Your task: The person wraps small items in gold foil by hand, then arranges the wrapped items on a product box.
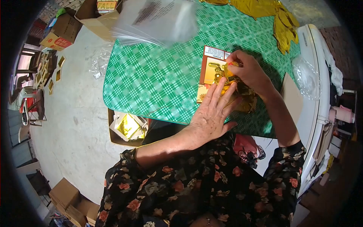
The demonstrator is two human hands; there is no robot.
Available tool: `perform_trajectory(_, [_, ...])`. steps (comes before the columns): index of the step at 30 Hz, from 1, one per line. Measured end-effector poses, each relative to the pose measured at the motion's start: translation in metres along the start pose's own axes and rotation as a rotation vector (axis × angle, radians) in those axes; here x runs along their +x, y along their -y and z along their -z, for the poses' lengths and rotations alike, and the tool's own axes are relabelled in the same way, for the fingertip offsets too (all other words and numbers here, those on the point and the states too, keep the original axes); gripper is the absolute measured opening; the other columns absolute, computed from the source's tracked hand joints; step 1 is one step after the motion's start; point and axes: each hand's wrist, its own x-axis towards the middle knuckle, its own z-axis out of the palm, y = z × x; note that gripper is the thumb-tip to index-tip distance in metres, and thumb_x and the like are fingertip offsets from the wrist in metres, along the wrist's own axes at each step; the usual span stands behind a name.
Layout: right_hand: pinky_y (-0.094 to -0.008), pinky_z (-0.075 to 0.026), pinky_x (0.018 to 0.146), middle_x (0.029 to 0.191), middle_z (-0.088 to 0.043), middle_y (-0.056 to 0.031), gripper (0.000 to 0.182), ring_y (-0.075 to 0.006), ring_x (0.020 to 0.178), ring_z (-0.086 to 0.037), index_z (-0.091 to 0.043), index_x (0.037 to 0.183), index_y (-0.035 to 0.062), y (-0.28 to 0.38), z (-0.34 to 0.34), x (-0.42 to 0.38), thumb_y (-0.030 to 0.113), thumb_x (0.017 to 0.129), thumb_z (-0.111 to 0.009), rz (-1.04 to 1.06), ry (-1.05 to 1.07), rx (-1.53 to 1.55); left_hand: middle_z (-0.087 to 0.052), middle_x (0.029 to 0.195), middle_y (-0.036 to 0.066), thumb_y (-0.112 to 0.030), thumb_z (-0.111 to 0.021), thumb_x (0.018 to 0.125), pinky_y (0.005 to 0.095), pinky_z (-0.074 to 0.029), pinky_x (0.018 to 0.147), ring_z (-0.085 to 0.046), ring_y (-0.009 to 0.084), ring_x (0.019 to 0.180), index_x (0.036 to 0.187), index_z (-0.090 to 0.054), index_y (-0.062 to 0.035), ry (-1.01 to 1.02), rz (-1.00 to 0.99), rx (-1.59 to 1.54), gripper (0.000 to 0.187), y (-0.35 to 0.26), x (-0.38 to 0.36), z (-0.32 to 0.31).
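On the green checked tablecloth lies a brown-bordered printed card [209, 72] with a white warning label at its top end. Crumpled shiny gold foil [218, 76] covers part of the card. My left hand [212, 110] rests on the foil and the card's lower part, fingers stretched out. My right hand [247, 72] is closed in a pinch at the foil's upper right, by a small red-orange spot. The fingers hide part of the foil, and its exact kind cannot be made out.
Clear printed plastic bags [155, 20] lie at the table's far left. More gold foil [281, 28] drapes at the far right. An open box [117, 140] with gold-faced pieces stands below the table's left edge. Cardboard boxes [62, 32] sit on the floor.
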Motion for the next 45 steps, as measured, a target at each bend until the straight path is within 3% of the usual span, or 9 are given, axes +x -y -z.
perform_trajectory(6, [-0.0301,-0.05,0.076,0.083,-0.064,-0.003,0.019,-0.0097,0.08,-0.058,-0.065,0.099,-0.0018,0.016,0.005,0.004,0.017,0.1,-0.065,-0.122,0.041,-0.05,-0.019,0.174,0.021,-0.066,-0.061,0.095,0.0594,-0.016,0.131,-0.011,0.0482,0.161,0.157,-0.054,-0.0183,-0.004,-0.007,0.006,0.079,0.0,0.0,-0.001])
perform_trajectory(15, [-0.0277,-0.049,0.073,0.086,-0.065,-0.0028,0.016,-0.0077,0.081,-0.058,-0.065,0.101,0.0019,0.002,0.012,-0.007,0.018,0.1,-0.065,-0.064,0.011,-0.054,-0.019,0.175,0.021,-0.067,-0.058,0.096,0.0585,-0.013,0.131,-0.011,0.0481,0.161,0.155,-0.056,-0.0156,0.01,-0.019,0.042,0.078,0.0,0.0,0.001])
perform_trajectory(18, [-0.0418,-0.055,0.085,0.095,-0.073,-0.0188,0.022,-0.0298,0.089,-0.072,-0.067,0.1,-0.0002,0.001,0.015,-0.008,0.021,0.096,-0.065,-0.09,-0.003,0.0,-0.019,0.175,0.022,-0.068,-0.056,0.097,0.0582,-0.012,0.131,-0.012,0.0483,0.161,0.154,-0.056,-0.0148,0.007,-0.021,0.067,0.078,0.0,0.0,0.0])
perform_trajectory(27, [-0.0399,-0.055,0.078,0.086,-0.073,-0.0163,0.037,-0.021,0.079,-0.067,-0.072,0.097,-0.0041,-0.013,0.019,-0.022,0.032,0.1,-0.064,-0.059,0.033,0.062,-0.019,0.175,0.022,-0.068,-0.055,0.098,0.0588,-0.014,0.131,-0.013,0.0491,0.161,0.154,-0.056,-0.0155,0.034,-0.008,0.083,0.077,-0.002,0.001,0.003])
perform_trajectory(30, [-0.0399,-0.054,0.077,0.084,-0.072,-0.0159,0.045,-0.0207,0.08,-0.067,-0.072,0.092,-0.0047,0.004,0.022,-0.029,0.038,0.102,-0.063,-0.228,0.077,0.018,-0.019,0.175,0.022,-0.068,-0.055,0.098,0.0594,-0.015,0.13,-0.013,0.05,0.16,0.154,-0.056,-0.0167,0.036,-0.008,0.073,0.076,-0.002,0.002,0.005])
perform_trajectory(36, [-0.0419,-0.053,0.072,0.072,-0.066,-0.0166,0.037,-0.024,0.071,-0.065,-0.068,0.087,-0.005,-0.008,0.02,-0.033,0.03,0.099,-0.069,0.39,-0.017,-0.128,-0.019,0.175,0.022,-0.069,-0.054,0.098,0.061,-0.015,0.13,-0.013,0.0513,0.16,0.156,-0.054,-0.0189,0.061,0.003,0.094,0.076,-0.004,0.002,0.008])
perform_trajectory(39, [-0.0412,-0.052,0.071,0.075,-0.067,-0.0167,0.031,-0.0252,0.073,-0.067,-0.067,0.081,-0.0035,-0.007,0.02,-0.03,0.023,0.096,-0.071,0.41,-0.005,-0.157,-0.018,0.175,0.022,-0.069,-0.054,0.098,0.0613,-0.015,0.13,-0.013,0.0513,0.16,0.157,-0.052,-0.0197,0.067,0.006,0.081,0.077,-0.003,0.003,0.006])
perform_trajectory(42, [-0.0344,-0.051,0.083,0.09,-0.066,-0.0088,0.018,-0.0214,0.086,-0.062,-0.068,0.099,-0.0031,0.013,0.025,-0.035,0.015,0.099,-0.069,-0.002,0.169,-0.128,-0.018,0.175,0.022,-0.069,-0.055,0.098,0.0614,-0.015,0.13,-0.014,0.0511,0.16,0.159,-0.049,-0.0203,0.036,0.008,0.064,0.078,-0.003,0.002,0.002])
perform_trajectory(45, [-0.0356,-0.053,0.079,0.09,-0.068,-0.0122,0.014,-0.0238,0.082,-0.065,-0.066,0.102,-0.0031,-0.009,0.012,-0.032,0.011,0.099,-0.066,0.155,0.06,0.021,-0.018,0.175,0.022,-0.067,-0.056,0.097,0.0613,-0.015,0.13,-0.013,0.0509,0.16,0.161,-0.047,-0.0212,0.048,0.006,0.062,0.079,-0.003,0.002,0.002])
